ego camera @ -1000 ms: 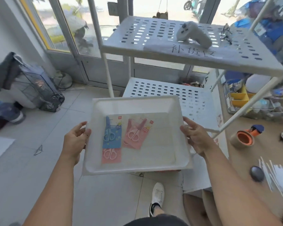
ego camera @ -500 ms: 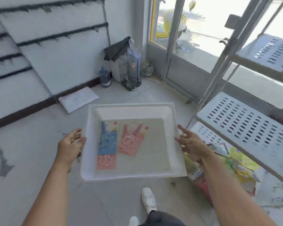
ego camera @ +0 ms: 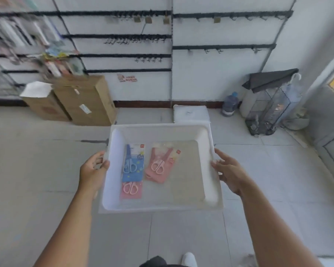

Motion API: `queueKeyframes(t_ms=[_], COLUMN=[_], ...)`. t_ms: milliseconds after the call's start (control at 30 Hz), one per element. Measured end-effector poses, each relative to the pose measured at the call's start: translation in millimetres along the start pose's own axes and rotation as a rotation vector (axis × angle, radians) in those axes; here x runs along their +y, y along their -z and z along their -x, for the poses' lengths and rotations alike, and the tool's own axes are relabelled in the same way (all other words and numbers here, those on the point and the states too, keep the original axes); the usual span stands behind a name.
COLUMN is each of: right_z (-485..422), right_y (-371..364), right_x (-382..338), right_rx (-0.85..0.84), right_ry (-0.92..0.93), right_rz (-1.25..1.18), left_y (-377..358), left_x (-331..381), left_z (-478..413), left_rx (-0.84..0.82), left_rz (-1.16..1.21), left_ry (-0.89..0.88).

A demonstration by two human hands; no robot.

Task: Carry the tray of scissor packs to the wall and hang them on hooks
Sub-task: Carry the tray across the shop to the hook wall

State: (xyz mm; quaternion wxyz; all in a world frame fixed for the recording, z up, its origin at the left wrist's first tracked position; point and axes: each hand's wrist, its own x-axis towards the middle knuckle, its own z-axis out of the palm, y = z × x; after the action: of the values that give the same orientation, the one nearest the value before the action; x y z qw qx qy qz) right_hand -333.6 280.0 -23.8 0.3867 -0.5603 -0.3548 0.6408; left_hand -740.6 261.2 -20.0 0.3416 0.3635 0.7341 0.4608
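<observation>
I hold a white plastic tray (ego camera: 212,182) level in front of me. My left hand (ego camera: 93,170) grips its left rim and my right hand (ego camera: 228,170) grips its right rim. Inside lie a blue scissor pack (ego camera: 133,162), a pink scissor pack (ego camera: 131,189) partly under it, and a stack of pink scissor packs (ego camera: 160,164) near the middle. Ahead stands a white wall (ego camera: 210,74) with black rails carrying rows of hooks (ego camera: 135,40), most of them bare.
Two cardboard boxes (ego camera: 81,105) stand on the floor against the wall at left. A white flat box (ego camera: 191,113), a water jug (ego camera: 229,105) and a wire rack under a dark cover (ego camera: 268,112) sit at right. Hanging goods (ego camera: 52,60) fill the far-left rails.
My view has swung left, away from the glass door and the perforated shelf, and now faces the hook wall. The tray stays level in both hands and the packs have not shifted.
</observation>
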Motion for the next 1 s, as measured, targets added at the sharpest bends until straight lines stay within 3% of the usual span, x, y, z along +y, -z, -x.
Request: queueKeyframes(t_ms=[267,700,1000], right_z=[-88.6,-244.6,-365.1], right_y=[-117.7,-349.4,-461.8], right_x=[-42.6,-82.5,-107.2], right_rx=[-0.174,-0.219,-0.264], right_ry=[-0.029,-0.037,-0.067], right_rz=[0.103,0.197,0.255], left_y=[74.6,211.3,257.3], left_x=[-21.5,-46.1,-51.2], left_z=[-62.2,-255.8,-384.3], left_rx=[0.225,0.265,0.317], left_rz=[0.088,0.052,0.046], left_ry=[0.064,0.138,0.183])
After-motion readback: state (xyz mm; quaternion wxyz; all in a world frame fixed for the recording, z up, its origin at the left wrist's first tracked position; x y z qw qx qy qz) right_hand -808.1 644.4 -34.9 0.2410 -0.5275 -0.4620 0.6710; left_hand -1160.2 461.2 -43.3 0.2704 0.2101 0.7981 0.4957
